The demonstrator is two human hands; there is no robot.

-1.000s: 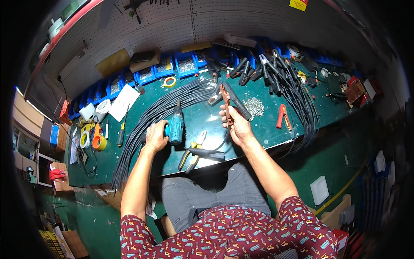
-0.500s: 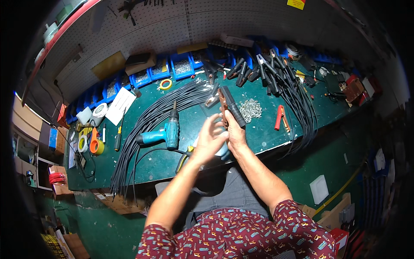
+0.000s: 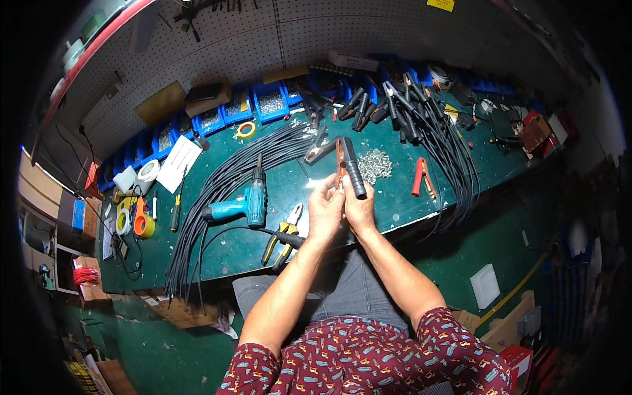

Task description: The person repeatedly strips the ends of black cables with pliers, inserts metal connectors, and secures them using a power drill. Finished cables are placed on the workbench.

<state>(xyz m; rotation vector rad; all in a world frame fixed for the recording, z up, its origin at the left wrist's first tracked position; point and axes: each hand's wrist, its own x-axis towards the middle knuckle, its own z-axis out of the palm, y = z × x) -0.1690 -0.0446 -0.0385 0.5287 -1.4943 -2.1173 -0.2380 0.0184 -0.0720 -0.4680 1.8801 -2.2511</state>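
Note:
My right hand point(image 3: 359, 207) is wrapped round a battery clamp point(image 3: 355, 172) with a black ribbed handle and a copper-coloured inner side. It is held upright over the near edge of the bench. Close against it, my left hand point(image 3: 326, 209) has its fingers closed at the copper side; anything smaller between the fingertips is hidden. Left of my left wrist lie pliers point(image 3: 283, 238) with yellow and black handles. A black cable point(image 3: 245, 228) passes over them toward that wrist. Just beyond the held clamp, another black clamp point(image 3: 320, 150) rests on the bench.
A teal cordless drill point(image 3: 245, 205) lies by a long bundle of black cables point(image 3: 214, 191). Small metal screws point(image 3: 375, 166) are heaped right of my hands, beside a red clamp point(image 3: 419, 178). Farther right are cables with black clamps point(image 3: 408, 112). Blue bins point(image 3: 271, 105) line the back.
My left hand has closed in from spread fingers to touch the clamp beside my right hand. The clamp now stands more upright, and the pliers have come into fuller view.

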